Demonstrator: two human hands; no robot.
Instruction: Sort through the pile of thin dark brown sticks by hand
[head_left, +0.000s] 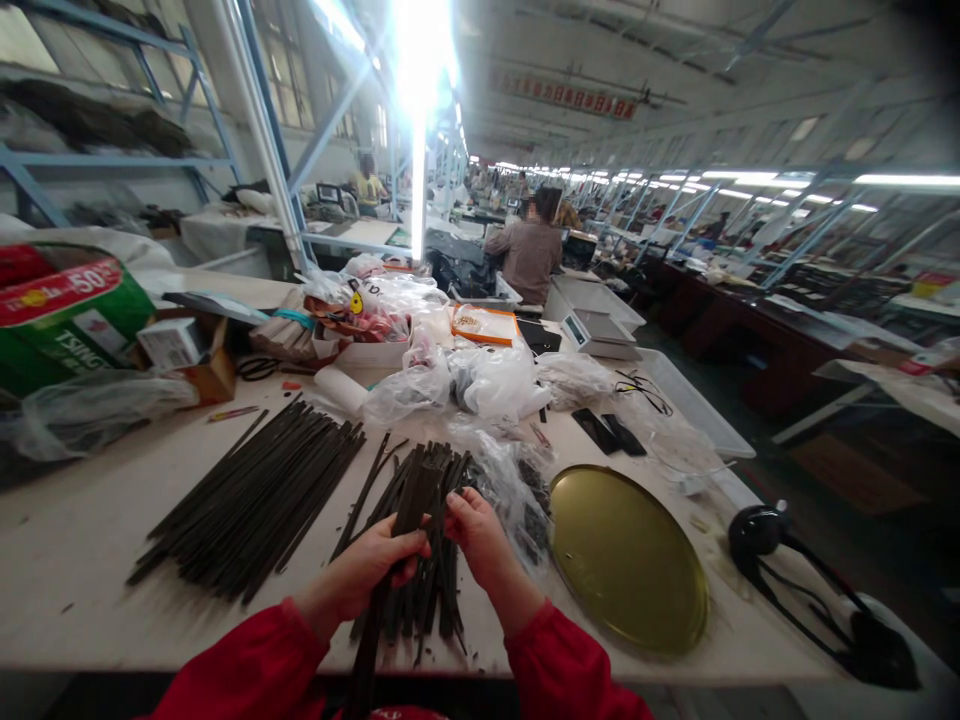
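My left hand [379,562] is wrapped round a bundle of dark strips [417,495], which slants upright above the table. Close by on the right, my right hand [472,525] has its fingertips pinched together; whatever lies between them is too small to make out. Beneath both hands spreads a loose pile of dark strips [439,590]. A larger heap of similar strips [255,500] lies to the left, roughly lined up. Clear plastic bags [499,470] with small dark pieces rest just beyond my right hand.
A round gold tray [630,560] lies at the right, beside a black strapped device [810,590]. Plastic bags, a white scale [600,330] and an orange-edged box [484,325] fill the back. Scissors [256,369] and a green bag [75,320] are at the left. A person [529,250] sits further off.
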